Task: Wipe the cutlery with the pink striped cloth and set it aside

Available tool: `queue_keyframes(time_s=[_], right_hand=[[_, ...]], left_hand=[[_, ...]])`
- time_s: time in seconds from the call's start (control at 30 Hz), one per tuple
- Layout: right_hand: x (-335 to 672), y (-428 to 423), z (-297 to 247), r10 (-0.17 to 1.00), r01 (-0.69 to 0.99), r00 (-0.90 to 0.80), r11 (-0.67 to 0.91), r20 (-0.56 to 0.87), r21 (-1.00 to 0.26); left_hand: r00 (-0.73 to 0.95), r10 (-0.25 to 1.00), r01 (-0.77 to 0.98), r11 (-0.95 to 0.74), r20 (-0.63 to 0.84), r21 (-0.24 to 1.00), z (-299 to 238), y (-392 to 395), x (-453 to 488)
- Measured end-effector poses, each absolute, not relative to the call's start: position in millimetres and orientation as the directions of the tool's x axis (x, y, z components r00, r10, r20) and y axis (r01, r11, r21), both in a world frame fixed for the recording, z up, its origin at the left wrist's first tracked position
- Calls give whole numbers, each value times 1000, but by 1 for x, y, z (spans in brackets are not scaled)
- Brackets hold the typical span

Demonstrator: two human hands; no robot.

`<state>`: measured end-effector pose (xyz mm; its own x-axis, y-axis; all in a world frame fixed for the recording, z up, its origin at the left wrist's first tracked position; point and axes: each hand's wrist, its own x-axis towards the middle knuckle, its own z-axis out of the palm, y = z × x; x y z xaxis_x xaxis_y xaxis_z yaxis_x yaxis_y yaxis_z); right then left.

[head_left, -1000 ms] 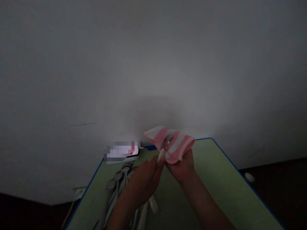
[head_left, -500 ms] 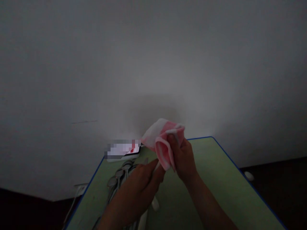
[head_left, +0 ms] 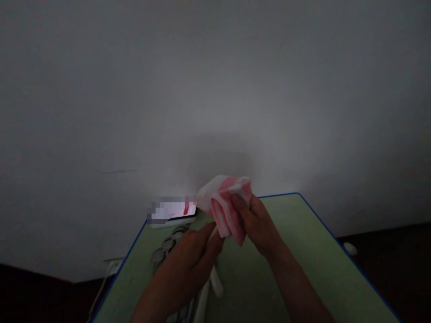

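My right hand (head_left: 257,224) is closed around a pink and white striped cloth (head_left: 225,202), held above the far part of a green table (head_left: 303,251). The cloth is folded over the end of a utensil, which was a fork in the earlier frames. My left hand (head_left: 198,253) pinches the pale handle of that fork (head_left: 213,234) just below the cloth. The fork's head is hidden inside the cloth.
Several metal spoons (head_left: 161,253) lie on the table's left side under my left arm. A phone with a lit screen (head_left: 173,211) rests at the far left corner. The table has a blue edge; a pale wall rises behind. The scene is dim.
The fork's tines lay bare on the open cloth a second ago. My right hand has since folded the cloth over them and dropped slightly.
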<state>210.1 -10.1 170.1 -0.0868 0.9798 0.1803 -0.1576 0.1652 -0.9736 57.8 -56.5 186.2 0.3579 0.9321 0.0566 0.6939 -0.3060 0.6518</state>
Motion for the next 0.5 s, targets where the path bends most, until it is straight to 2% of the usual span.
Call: queue_keyframes(time_s=[0.2, 0.33, 0.5], right_hand=[[211, -7, 168, 979, -64, -66, 187, 191, -980], [211, -6, 169, 975, -65, -78, 203, 208, -977], [210, -4, 169, 974, -50, -74, 213, 216, -976]], left_hand=[[364, 930, 699, -306, 47, 647, 181, -52, 58], [358, 930, 728, -330, 76, 602, 187, -53, 58], [378, 923, 716, -341, 72, 609, 186, -52, 58]])
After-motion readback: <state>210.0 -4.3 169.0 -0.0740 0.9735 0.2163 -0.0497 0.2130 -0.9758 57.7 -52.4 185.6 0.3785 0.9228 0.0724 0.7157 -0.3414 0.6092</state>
